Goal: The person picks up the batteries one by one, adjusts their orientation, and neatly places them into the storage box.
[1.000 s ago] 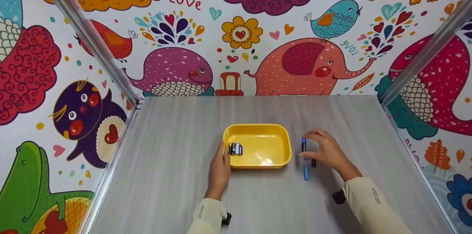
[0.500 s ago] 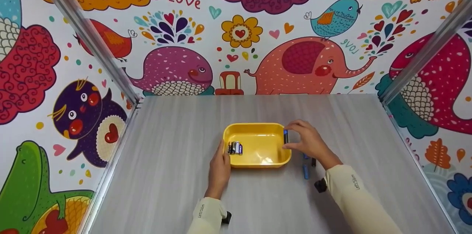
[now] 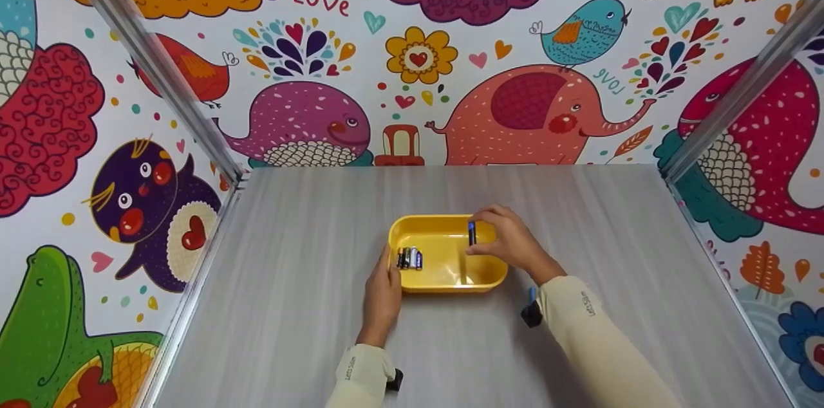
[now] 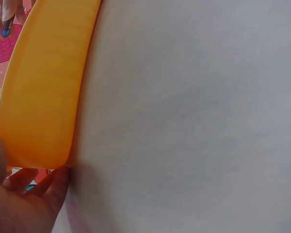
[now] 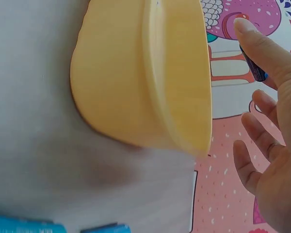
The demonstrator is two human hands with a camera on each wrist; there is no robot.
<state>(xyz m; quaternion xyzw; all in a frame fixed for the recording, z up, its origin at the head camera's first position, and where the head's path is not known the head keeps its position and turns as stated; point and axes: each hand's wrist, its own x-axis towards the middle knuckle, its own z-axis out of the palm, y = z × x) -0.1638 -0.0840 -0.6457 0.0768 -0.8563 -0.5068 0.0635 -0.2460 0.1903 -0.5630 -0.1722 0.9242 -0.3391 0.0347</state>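
Note:
A yellow plastic tray sits on the table, with several small batteries standing side by side at its left end. My left hand grips the tray's left end; in the left wrist view its fingers reach against the tray's end wall. Over the right part of the tray, my right hand pinches one dark battery with a blue end between thumb and finger. In the right wrist view this battery is partly covered by the thumb, and the other fingers spread loosely.
Right of the tray a blue battery lies on the grey table, partly hidden by the right wrist camera. The right wrist view shows two blue batteries at its lower edge. Walls with cartoon animals enclose the table.
My right hand has carried the battery leftward from beside the tray, across its right rim, to above its inside. My left hand has stayed on the tray's left end.

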